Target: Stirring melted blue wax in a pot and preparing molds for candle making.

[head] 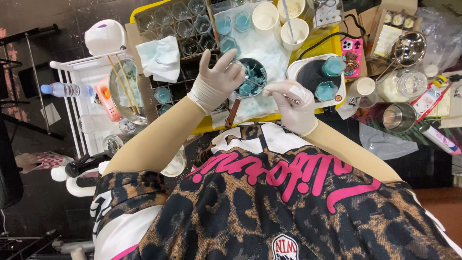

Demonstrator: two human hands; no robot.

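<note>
My left hand (217,76), in a white glove, grips the rim of a small metal pot (253,77) that holds pale blue wax and has a wooden handle. My right hand (292,103), also gloved, pinches a thin metal stirrer (269,89) whose tip reaches into the pot. The pot sits on white paper over a yellow tray (269,117). Right of the pot, two blue-filled glasses (328,79) rest on a round black scale or hot plate.
A box of empty glass jars (178,26) stands behind the left hand, with a crumpled tissue (161,58) on it. White cups (279,21), a pink phone (352,57), metal cups (399,117) and a jar lie right. A white rack with a bottle (65,89) stands left.
</note>
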